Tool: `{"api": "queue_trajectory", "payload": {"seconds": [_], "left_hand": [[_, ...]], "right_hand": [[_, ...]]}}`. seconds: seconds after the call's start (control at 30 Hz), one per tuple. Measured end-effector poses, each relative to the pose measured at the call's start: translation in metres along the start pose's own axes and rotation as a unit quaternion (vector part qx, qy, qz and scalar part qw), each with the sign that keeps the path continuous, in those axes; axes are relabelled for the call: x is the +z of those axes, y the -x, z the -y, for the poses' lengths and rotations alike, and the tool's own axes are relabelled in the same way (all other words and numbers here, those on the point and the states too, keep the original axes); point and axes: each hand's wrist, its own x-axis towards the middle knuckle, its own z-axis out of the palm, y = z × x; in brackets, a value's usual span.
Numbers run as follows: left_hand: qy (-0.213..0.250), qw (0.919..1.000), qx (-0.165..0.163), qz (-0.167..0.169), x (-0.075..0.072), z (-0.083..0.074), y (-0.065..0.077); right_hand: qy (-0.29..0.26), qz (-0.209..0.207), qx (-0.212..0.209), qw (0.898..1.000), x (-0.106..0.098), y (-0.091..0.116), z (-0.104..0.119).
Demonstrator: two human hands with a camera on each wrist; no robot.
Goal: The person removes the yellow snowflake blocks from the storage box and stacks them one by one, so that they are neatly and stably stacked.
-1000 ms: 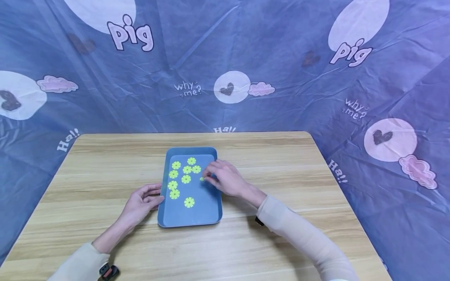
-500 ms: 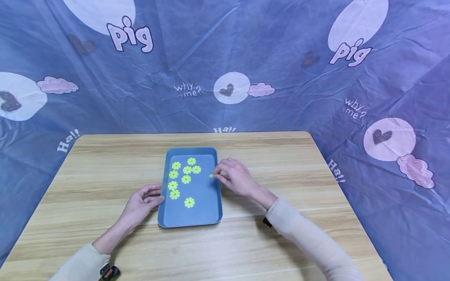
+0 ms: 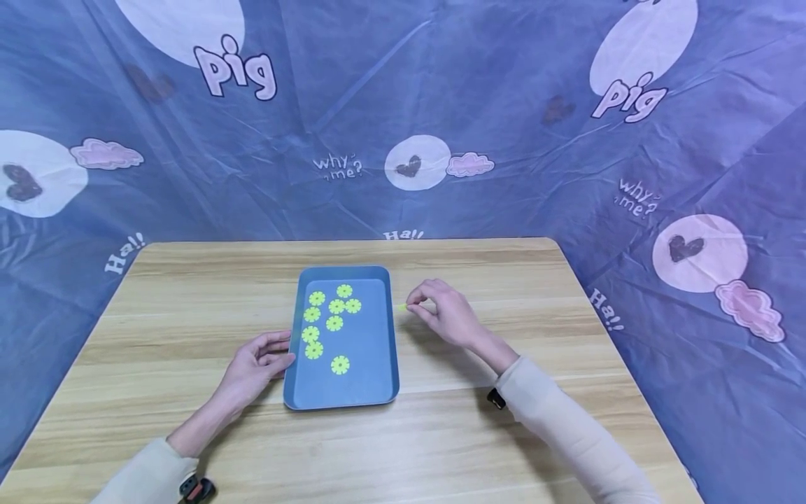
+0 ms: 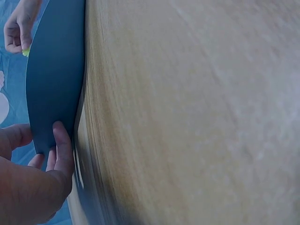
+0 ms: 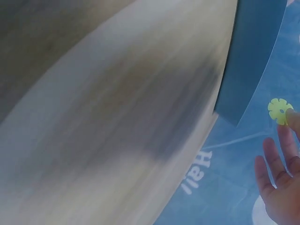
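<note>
A shallow blue tray point(image 3: 368, 357) lies on the table, with several yellow-green notched plastic discs point(image 3: 313, 355) flat inside, mostly toward its left and far parts. My left hand point(image 3: 255, 367) grips the tray's left edge, thumb at the rim and fingers against the outer wall. In the left wrist view that tray wall point(image 4: 54, 79) sits between thumb and fingers. Just beyond the tray's right rim, my right hand point(image 3: 446, 313) pinches one more notched disc point(image 5: 275, 108) between thumb and index finger, above the table. The other fingers of that hand show loosely spread in the right wrist view.
The wood-grain table point(image 3: 504, 294) extends around the tray on all sides. A blue printed cloth point(image 3: 352, 84) hangs behind the table and along its sides. Dark wrist devices point(image 3: 196, 488) are strapped at the sleeves.
My right hand, pinching the disc, has moved right from over the tray to past its right rim. The left hand and the tray have stayed in place.
</note>
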Motion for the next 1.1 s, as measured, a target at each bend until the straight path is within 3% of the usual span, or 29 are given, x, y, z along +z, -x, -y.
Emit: {"api": "queue_trajectory", "payload": {"seconds": [0.43,0.87,1.1], "left_hand": [[0.006,1.0,-0.003,0.006,-0.002,-0.004,0.003],[0.008,0.9999,0.0,0.011,-0.003,-0.004,0.003],[0.006,0.9999,-0.002,0.011,-0.002,-0.003,0.003]], "right_hand": [[-0.063,0.004,0.082,0.995,-0.011,0.0,-0.026],[-0.116,0.021,0.152,0.981,-0.01,-0.001,-0.049],[-0.125,0.038,0.169,0.977,-0.01,-0.004,-0.056]]}}
